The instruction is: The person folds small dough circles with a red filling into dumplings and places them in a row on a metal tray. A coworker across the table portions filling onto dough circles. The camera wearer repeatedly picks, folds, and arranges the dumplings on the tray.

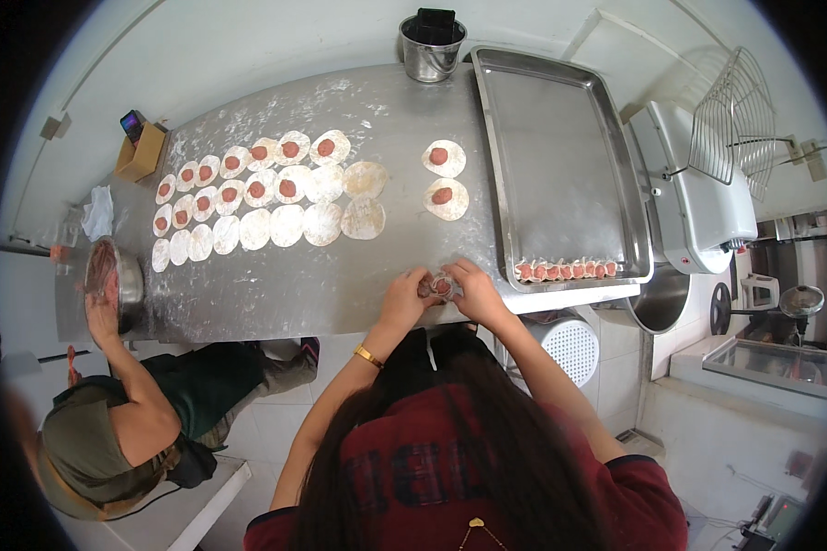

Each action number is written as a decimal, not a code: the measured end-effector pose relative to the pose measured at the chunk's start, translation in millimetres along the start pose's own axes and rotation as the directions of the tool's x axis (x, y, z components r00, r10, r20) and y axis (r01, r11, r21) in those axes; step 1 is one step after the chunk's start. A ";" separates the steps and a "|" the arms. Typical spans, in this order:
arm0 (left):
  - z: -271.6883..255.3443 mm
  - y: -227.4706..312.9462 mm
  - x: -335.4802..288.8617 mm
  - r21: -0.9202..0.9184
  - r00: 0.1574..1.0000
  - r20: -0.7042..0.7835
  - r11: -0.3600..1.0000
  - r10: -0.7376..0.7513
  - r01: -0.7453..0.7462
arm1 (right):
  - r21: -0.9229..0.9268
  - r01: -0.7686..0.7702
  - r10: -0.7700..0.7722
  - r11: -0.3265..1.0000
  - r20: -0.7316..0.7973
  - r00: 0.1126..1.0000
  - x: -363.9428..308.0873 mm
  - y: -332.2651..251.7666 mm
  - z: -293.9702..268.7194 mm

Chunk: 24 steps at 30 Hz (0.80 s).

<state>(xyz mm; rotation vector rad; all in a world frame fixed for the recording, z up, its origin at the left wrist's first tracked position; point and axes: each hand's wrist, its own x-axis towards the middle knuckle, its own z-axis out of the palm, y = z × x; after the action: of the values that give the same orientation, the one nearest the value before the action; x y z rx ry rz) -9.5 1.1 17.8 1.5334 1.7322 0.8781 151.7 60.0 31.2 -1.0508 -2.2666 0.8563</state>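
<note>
Near the table's front edge, my left hand [408, 296] and my right hand [477, 292] close together around a dumpling [442, 286]. Its wrapper is gathered into pleats, and pink filling shows at the top. Just beyond my hands lie two flat round dough wrappers [454, 168], each with a ball of meat on it. Inside the large metal tray [560, 138] to the right, a row of pleated dumplings [565, 270] stands along the near edge. Rows of wrappers [287, 223] cover the table's left half; many carry meat, while those nearest me are bare.
At far left, a co-worker's hand [102, 317] reaches into a metal bowl [129, 289] of meat filling. A small metal bucket [430, 60] stands at the back. A cardboard box [141, 154] sits back left. Beneath the table's right side is a white stool [568, 351].
</note>
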 end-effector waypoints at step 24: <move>0.4 0.7 -0.7 -0.060 0.996 -0.083 0.998 -0.013 0.008 | -0.049 -0.078 0.083 0.996 0.120 0.989 5.1 0.6 0.5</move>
<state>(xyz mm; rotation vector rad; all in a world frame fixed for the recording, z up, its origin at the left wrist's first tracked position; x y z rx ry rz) -8.7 0.5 18.2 1.4664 1.7545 0.9923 148.8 64.2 31.3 -1.1459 -2.3677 0.9299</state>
